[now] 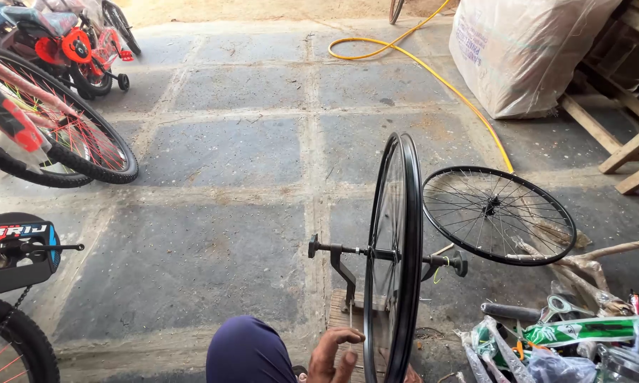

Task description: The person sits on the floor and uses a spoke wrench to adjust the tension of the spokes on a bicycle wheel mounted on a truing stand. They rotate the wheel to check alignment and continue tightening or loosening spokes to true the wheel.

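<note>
1. As the person sits low on the stone floor (220,163), the head view looks down over a knee in dark blue cloth (248,351) at the bottom edge.

2. Right in front stands a black bicycle rim (394,255), seen almost edge-on and upright, carried on its axle by a dark metal truing stand (340,266). The stand rests on a small wooden block (342,308) on the floor.

3. One hand (332,354) shows at the bottom, just left of the rim. Its fingers are curled around a thin tool or spoke close to the rim, so its grip is closed on this thin piece. I believe it is the left hand, but I cannot be certain.

4. Of the other hand, only a small bit of skin seems to appear to the right of the rim at the bottom edge; whether its grip is open or closed I cannot tell.

5. Behind the rim, to the right, a second spoked wheel (498,215) lies flat on the floor.

6. A yellow hose (433,71) runs from the top of the view toward this wheel.

7. At the left stand children's bicycles with red spokes (57,138).

8. At the upper right a big white sack (525,53) leans near wooden beams (631,142).

9. At the lower right lies a heap of plastic wrapping and small parts (568,340).
</note>
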